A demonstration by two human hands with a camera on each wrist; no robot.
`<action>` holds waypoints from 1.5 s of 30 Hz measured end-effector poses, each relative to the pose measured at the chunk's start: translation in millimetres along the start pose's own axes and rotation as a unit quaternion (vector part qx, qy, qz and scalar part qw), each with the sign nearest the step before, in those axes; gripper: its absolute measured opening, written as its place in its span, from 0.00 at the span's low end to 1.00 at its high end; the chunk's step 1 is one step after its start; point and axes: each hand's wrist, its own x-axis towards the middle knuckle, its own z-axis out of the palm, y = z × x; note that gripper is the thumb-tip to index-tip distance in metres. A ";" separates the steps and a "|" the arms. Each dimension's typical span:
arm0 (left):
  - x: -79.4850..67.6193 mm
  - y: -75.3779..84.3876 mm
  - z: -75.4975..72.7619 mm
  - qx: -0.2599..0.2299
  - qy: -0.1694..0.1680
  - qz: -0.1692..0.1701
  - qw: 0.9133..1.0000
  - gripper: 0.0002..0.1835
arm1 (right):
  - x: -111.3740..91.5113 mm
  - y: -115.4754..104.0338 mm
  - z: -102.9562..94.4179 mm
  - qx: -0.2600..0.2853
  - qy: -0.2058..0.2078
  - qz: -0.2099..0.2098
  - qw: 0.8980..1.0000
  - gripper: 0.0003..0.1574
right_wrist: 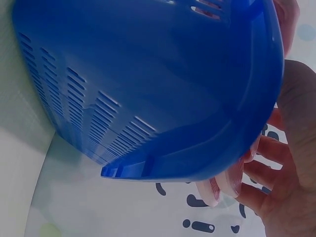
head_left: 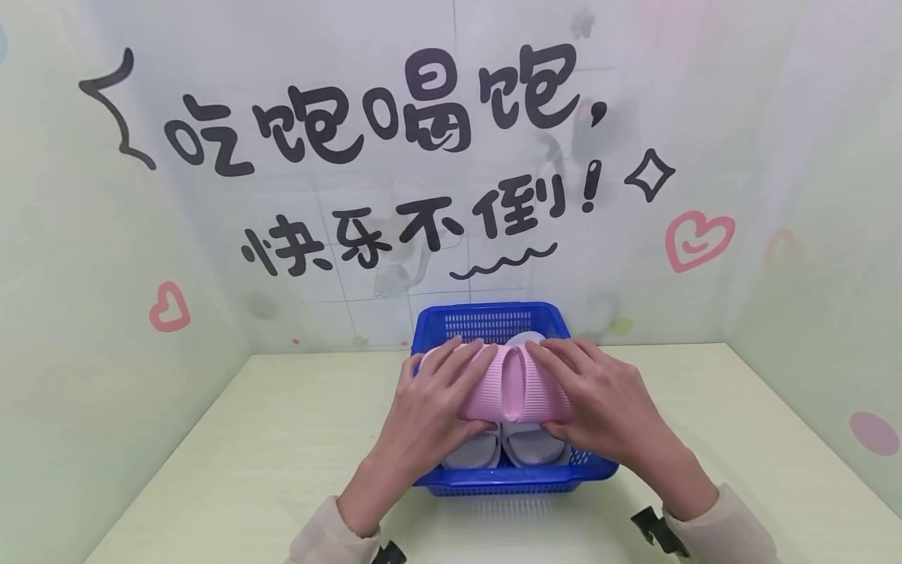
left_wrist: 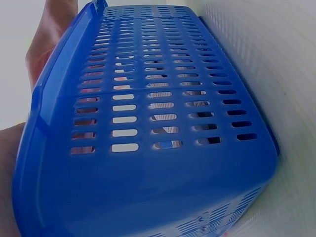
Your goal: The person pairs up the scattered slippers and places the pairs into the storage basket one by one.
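Observation:
A pair of pink slippers with ribbed surfaces is held side by side at the level of the basket's rim. My left hand grips the left one, fingers over the top and thumb below. On the other side my right hand holds the right one in the same way. Beneath them, pale grey slippers lie in a blue plastic basket, partly hidden by the pink pair. In the right wrist view, pink slipper edges show between the basket rim and the right fingers.
The slotted basket stands on a pale wooden tabletop, near the back wall with large black lettering. Side walls with coloured patterns rise left and right of the table.

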 end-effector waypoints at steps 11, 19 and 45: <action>0.4 0.1 2.3 0.002 0.002 -0.008 1.000 0.55 | 0.1 0.9 0.9 -0.004 0.004 -0.001 1.000 0.62; -0.6 0.1 3.4 -0.003 0.005 -0.009 1.000 0.53 | -0.4 1.3 1.5 0.003 -0.003 -0.004 1.000 0.62; 0.1 1.2 1.0 -0.022 -0.016 -0.024 0.999 0.54 | 0.0 1.8 1.4 0.001 0.008 -0.010 1.000 0.62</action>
